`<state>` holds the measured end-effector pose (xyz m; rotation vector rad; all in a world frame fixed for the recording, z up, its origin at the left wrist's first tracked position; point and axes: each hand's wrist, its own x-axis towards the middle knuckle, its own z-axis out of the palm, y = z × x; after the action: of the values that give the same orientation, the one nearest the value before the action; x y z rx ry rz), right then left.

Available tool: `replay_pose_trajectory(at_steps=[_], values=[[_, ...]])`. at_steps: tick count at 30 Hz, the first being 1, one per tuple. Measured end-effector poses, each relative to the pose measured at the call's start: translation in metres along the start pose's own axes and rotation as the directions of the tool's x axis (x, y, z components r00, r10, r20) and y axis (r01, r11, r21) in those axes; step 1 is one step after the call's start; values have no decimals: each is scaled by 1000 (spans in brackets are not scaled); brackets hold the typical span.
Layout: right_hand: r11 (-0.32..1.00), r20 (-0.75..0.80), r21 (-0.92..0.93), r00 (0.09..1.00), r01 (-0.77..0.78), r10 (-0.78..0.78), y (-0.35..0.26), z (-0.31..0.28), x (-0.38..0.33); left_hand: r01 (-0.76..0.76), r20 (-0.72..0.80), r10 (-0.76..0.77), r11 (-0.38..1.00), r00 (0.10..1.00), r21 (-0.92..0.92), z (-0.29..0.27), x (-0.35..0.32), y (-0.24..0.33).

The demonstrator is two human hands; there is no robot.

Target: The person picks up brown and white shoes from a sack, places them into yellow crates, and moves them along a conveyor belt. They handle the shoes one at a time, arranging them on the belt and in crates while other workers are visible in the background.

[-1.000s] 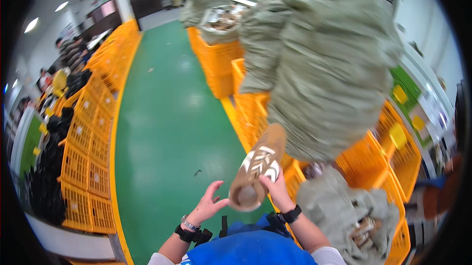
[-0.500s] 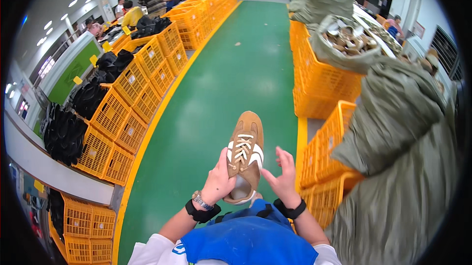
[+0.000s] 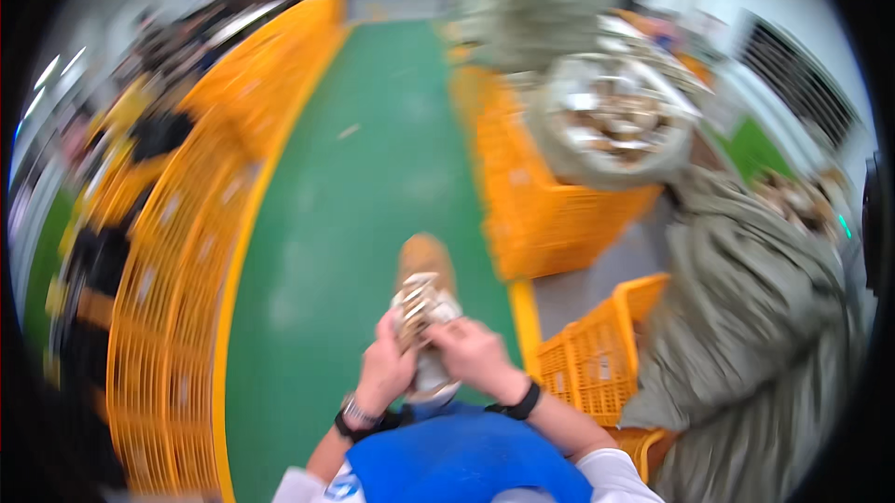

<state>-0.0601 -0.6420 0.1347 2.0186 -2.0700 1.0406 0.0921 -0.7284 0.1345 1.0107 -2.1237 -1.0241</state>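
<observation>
A long green floor (image 3: 373,158) is running up the middle here, blurring as it goes, with yellow lines edging both sides. Down the left, a bank of orange crates (image 3: 182,316) is curving along the line; over on the right, a grey-green sack (image 3: 741,293) is slumping in heavy folds beside a smaller orange crate (image 3: 601,358). Farther up, an open sack (image 3: 559,144) is sitting over stacked orange crates (image 3: 541,223), brimming with brown and white items. Down at the bottom, a blue apron (image 3: 466,456) is filling the near edge, and just beyond it comes the tan shoe (image 3: 424,261), pointing its toe away, being held over the green floor in front of the body. The left hand (image 3: 387,370) is wrapping its left side, fingers curled in and gripping. The right hand (image 3: 474,352) is bending its fingers in against the pale lacing (image 3: 415,307), touching the shoe's upper; blur is hiding whether they're pinching anything. A black wristband (image 3: 524,400) is circling the right wrist.
</observation>
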Motion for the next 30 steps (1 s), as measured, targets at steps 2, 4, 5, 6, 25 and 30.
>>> replay_pose_trajectory(at_steps=[2,4,5,6,25,30], values=[[999,-16,-33,999,-29,28,27,7,27,-184,195,168,980,966,70,5,70,12],[970,23,-95,973,-224,228,52,0,46,-177,261,193,981,946,-84,21,121,41],[942,-23,-17,942,-334,334,64,-6,53,-5,603,-30,998,797,56,18,154,49],[919,-67,-24,918,-393,391,72,-11,59,-341,620,224,937,752,74,29,178,57],[918,-244,-35,894,-395,376,238,2,163,-642,418,656,741,629,-197,108,371,48],[948,-163,13,935,-317,315,282,37,229,-493,359,511,857,781,-147,103,430,7]])
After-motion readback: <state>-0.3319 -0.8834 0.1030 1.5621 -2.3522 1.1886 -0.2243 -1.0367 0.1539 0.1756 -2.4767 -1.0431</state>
